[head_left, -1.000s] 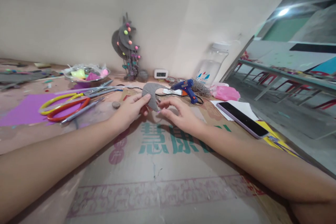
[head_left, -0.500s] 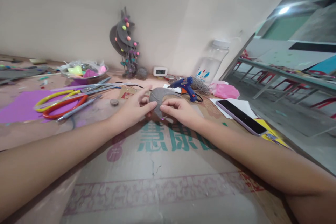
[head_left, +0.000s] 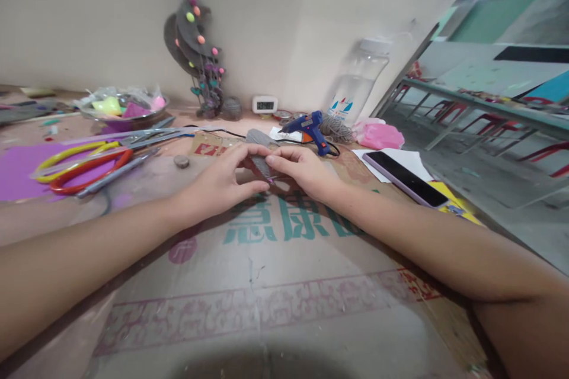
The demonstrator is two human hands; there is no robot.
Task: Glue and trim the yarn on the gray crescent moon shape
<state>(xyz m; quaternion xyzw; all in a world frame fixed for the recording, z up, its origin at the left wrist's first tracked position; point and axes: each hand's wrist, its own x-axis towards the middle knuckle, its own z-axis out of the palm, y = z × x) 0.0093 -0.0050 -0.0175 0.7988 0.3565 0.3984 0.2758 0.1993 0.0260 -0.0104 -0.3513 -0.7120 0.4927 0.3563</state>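
Between my hands is a grey yarn-wrapped crescent (head_left: 259,141), tilted so its face looks narrow. My left hand (head_left: 222,180) curves around its near left side, fingertips on the piece and the thumb stretched below it. My right hand (head_left: 306,172) pinches its right edge with thumb and forefinger; the other fingers are curled. A small pinkish-purple spot shows at its lower tip. Just beyond lies a blue glue gun (head_left: 311,125) with its nozzle pointing left. The printed cardboard (head_left: 267,272) is under both hands.
Left are scissors with yellow and red handles (head_left: 84,160), purple sheet (head_left: 18,172) and a metal bowl (head_left: 124,121). A decorated crescent hanging (head_left: 191,29) leans on the wall near a small clock (head_left: 265,105). Right are yarn (head_left: 335,128), a bottle (head_left: 355,83) and a phone (head_left: 404,177).
The crescent has turned from showing its broad face to a narrower tilted view. My left thumb has come off its face and moved lower. The camera view has shifted slightly.
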